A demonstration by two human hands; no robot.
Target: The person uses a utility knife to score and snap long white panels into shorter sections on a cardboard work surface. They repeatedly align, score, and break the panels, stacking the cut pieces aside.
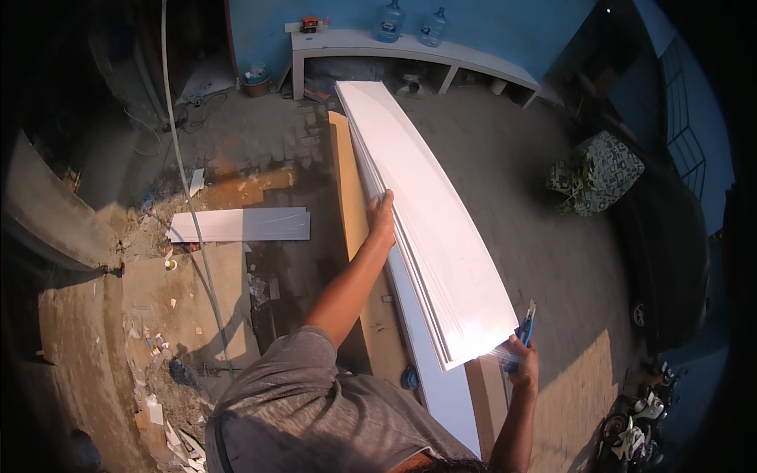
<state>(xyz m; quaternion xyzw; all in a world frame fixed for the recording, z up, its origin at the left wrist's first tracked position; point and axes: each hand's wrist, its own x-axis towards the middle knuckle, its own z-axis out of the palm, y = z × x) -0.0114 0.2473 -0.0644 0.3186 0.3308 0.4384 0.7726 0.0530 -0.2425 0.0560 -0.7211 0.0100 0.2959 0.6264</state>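
A stack of long white panels [441, 205] stretches away from me, its near end by my right hand. My left hand [381, 217] is closed round the stack's left edge, about midway along. At the near right corner, my right hand [523, 364] is closed on a blue utility knife [526, 323], its metal tip pointing away from me. Thin clear plastic film [498, 355] shines between that hand and the panel end. Below the stack lie a pale bluish-white panel [441, 394] and a long brown cardboard piece [344, 181].
Shorter white panels [244, 225] lie on the ground at left, near a hanging cable [183, 173] and rubble. A white bench [315, 49] with water jugs [388, 24] stands at the far wall. At right are a patterned covered object [603, 173] and a dark vehicle [670, 268].
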